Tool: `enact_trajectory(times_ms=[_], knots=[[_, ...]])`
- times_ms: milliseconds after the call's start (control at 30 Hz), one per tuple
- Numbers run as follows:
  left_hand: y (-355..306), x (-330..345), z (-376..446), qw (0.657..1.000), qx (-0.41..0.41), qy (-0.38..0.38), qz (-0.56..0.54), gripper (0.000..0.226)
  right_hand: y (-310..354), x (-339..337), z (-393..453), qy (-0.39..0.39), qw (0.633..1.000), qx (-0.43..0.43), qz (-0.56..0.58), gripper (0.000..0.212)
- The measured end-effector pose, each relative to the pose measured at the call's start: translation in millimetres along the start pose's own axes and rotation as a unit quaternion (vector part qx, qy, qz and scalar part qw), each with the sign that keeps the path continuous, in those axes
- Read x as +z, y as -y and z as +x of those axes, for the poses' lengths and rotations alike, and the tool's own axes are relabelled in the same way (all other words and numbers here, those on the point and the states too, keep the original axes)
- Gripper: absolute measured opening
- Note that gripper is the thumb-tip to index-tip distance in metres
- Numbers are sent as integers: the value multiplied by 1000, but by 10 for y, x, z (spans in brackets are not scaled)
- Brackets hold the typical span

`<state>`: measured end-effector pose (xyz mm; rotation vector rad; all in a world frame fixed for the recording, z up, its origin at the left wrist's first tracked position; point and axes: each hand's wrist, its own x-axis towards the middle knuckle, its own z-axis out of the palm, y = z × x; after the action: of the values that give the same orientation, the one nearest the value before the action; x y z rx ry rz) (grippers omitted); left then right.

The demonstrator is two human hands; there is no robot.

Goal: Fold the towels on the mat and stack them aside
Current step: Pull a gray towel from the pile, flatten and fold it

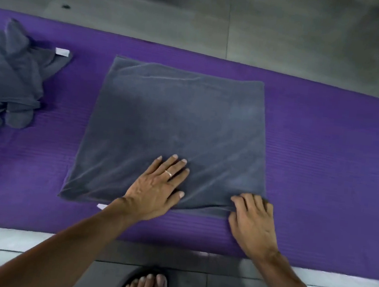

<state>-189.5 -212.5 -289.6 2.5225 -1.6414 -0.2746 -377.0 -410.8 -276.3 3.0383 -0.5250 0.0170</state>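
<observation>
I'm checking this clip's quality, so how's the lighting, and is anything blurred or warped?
Head view: light is dim and even, a soft shadow darkens the spread towel beyond the left hand; wide-angle bending curves the purple mat edges; the crumpled pile at the left looks soft; no glare.

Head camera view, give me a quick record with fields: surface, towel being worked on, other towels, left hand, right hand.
surface: purple mat on a grey floor
towel in work: grey towel spread flat in the middle of the mat, near edge looks doubled
other towels: crumpled grey pile at the mat's left end
left hand: flat, fingers straight, pressing on the towel near its front edge
right hand: fingers curled on the towel's near right corner
folded stack: none in view
</observation>
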Motion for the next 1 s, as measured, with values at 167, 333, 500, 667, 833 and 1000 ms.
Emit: enact_trajectory(times_ms=[167,333,500,667,833,1000], knots=[[-92,135,96,999,-6,36,37,73,-326,28,-240,9,999,29,-13,24],[-99,137,63,999,0,34,31,82,-251,-84,-260,-8,992,96,80,32],[-131,88,519,999,-34,-16,15,72,218,19,492,2,981,118,151,52],[-102,153,680,998,-55,12,38,73,60,260,522,81,987,99,96,66],[-85,153,703,998,-62,-3,18,74,-497,249,317,116,965,229,64,72],[232,34,1019,992,-122,-36,11,73,-203,159,1162,70,984,123,105,66]])
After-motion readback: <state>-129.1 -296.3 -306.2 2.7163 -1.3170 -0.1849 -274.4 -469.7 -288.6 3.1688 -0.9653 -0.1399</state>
